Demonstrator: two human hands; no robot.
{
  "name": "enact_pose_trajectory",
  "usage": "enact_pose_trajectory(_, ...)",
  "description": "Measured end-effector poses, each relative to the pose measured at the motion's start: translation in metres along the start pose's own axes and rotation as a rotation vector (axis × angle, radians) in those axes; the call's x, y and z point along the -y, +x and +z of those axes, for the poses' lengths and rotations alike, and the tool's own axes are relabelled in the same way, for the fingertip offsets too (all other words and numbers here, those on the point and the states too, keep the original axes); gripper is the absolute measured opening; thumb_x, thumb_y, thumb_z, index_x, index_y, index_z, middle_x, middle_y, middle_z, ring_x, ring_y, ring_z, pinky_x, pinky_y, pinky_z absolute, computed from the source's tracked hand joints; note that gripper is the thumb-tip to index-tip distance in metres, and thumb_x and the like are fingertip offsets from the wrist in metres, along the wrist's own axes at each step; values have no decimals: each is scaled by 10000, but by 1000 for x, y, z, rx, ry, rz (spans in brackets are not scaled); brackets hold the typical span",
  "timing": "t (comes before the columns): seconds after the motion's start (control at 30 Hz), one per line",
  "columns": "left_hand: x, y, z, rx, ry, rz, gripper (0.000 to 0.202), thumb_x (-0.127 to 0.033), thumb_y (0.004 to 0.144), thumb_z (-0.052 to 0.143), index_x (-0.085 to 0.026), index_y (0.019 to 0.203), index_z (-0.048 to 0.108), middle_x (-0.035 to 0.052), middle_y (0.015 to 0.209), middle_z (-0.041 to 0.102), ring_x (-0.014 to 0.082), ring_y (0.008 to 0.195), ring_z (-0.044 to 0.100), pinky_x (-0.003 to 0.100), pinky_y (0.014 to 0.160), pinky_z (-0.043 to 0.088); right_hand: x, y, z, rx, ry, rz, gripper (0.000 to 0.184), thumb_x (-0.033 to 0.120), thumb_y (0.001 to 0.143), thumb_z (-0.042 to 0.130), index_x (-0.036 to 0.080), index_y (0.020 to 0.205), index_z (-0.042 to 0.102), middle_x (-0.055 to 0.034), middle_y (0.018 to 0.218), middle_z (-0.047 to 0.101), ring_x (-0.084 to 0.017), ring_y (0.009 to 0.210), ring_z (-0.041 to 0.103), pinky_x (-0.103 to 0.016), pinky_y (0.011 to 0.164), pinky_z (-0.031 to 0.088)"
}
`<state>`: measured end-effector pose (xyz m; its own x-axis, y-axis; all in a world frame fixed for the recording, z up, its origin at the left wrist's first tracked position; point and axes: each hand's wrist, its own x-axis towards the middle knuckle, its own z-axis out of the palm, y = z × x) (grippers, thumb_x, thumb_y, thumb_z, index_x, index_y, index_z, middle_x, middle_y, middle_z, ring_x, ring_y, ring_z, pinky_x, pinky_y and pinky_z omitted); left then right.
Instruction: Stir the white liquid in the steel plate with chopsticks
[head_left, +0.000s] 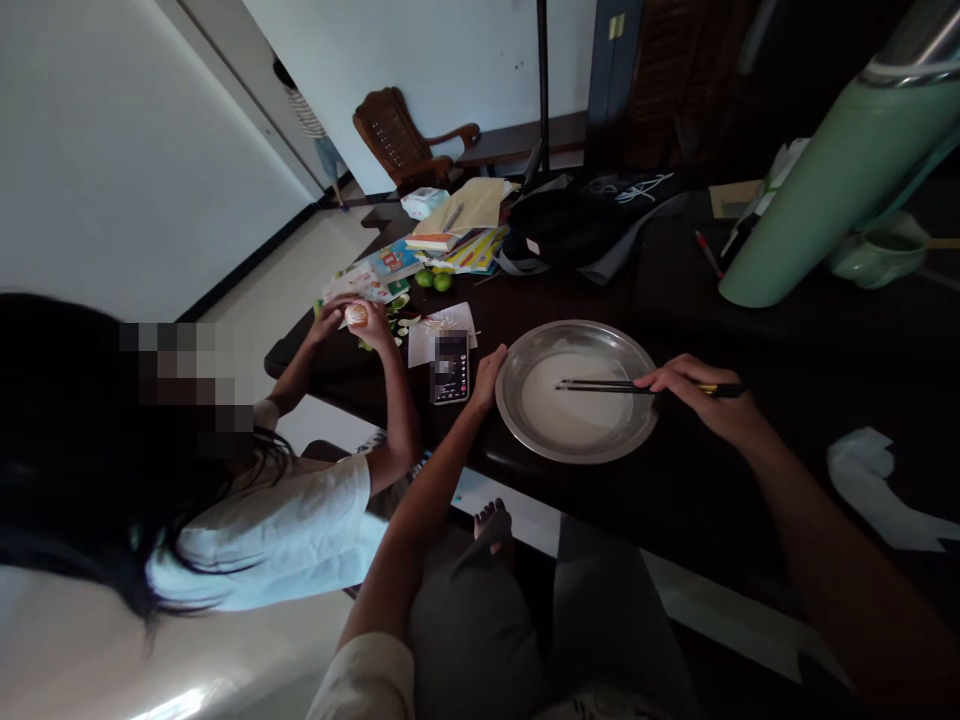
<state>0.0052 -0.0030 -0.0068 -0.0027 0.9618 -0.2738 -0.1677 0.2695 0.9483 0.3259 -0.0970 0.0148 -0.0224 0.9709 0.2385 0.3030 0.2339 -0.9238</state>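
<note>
A round metal basin (574,338) rests on the dark table in front of me, with a milky white liquid (574,420) spread over its bottom. My left hand (489,378) grips the basin's left rim. In my right hand (701,395), closed around them near the back end, is a pair of dark chopsticks (607,386). They reach over the right rim almost level, their tips above or just in the liquid; which one I cannot tell. A phone (451,368) with a lit screen lies just left of my left hand.
At my left a person holds a partly peeled orange fruit (358,314). Paper (417,345) with scraps, green peels, green citrus fruits (435,280), books (465,240) and a black bag (562,225) lie beyond. A tall green flask (810,200), a cup (877,255) and crumpled tissue (862,465) are right.
</note>
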Motion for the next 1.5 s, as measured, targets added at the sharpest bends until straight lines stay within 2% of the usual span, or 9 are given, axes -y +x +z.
enact_pose_trajectory(0.13, 4, 4, -3, 3, 33, 16, 502, -516, 886, 762, -157, 578, 595, -17, 525, 556, 105, 530, 458, 248, 547, 362, -1, 0, -5, -118, 47, 40, 456, 641, 916, 666, 258, 672, 710, -56, 811, 822, -245, 821, 746, -413, 856, 567)
enact_pose_trajectory(0.33, 5, 5, -2, -12, 39, 14, 488, -489, 895, 752, -161, 576, 583, -26, 516, 538, 104, 524, 432, 256, 546, 354, 0, 1, 0, 10, 28, -13, 432, 666, 870, 703, 278, 685, 749, -56, 852, 830, -262, 878, 737, -433, 870, 567)
enact_pose_trajectory(0.5, 1, 2, 0, -5, 29, 19, 491, -464, 896, 763, -168, 562, 559, -33, 511, 521, 100, 523, 426, 253, 548, 358, -2, 2, -6, -116, 55, 34, 452, 641, 908, 678, 256, 676, 724, -63, 821, 825, -248, 832, 746, -413, 868, 564)
enact_pose_trajectory(0.67, 3, 4, -1, -7, 28, 5, 502, -484, 889, 766, -167, 557, 562, -35, 504, 515, 95, 508, 412, 249, 533, 335, -1, 1, -3, 36, 63, 21, 485, 699, 880, 674, 263, 676, 733, -56, 801, 820, -251, 841, 757, -406, 842, 578)
enact_pose_trajectory(0.87, 4, 4, -1, -2, 23, 3, 477, -480, 901, 751, -157, 582, 605, -18, 537, 567, 107, 530, 456, 258, 562, 366, -4, 2, -8, -107, 39, 52, 466, 690, 909, 653, 290, 679, 714, -37, 830, 824, -261, 845, 760, -454, 877, 584)
enact_pose_trajectory(1.07, 5, 6, -1, 12, 37, 14, 498, -484, 903, 746, -155, 562, 595, -22, 502, 541, 100, 516, 426, 250, 545, 343, -1, 1, -3, 21, 26, -5, 473, 720, 875, 673, 290, 691, 736, -32, 844, 833, -255, 874, 753, -426, 863, 577)
enact_pose_trajectory(1.23, 6, 6, -1, 14, 42, 19, 511, -494, 915, 732, -149, 562, 598, -17, 514, 548, 99, 519, 436, 250, 544, 339, -3, 2, -9, -133, 55, 36, 490, 680, 901, 674, 247, 675, 715, -58, 808, 827, -229, 814, 757, -386, 851, 567)
enact_pose_trajectory(1.4, 7, 8, -3, 17, 40, 25, 515, -503, 905, 744, -157, 560, 584, -24, 514, 535, 96, 514, 423, 249, 539, 341, 1, 1, -5, 30, 49, 12, 470, 675, 899, 671, 260, 686, 730, -54, 831, 833, -241, 848, 772, -397, 861, 588)
enact_pose_trajectory(1.5, 9, 9, -3, 2, 42, 26, 503, -490, 905, 746, -158, 564, 583, -24, 517, 537, 97, 519, 425, 249, 545, 348, -2, 2, -4, 1, 10, 23, 445, 685, 892, 672, 281, 717, 739, -42, 899, 842, -256, 904, 774, -439, 907, 590)
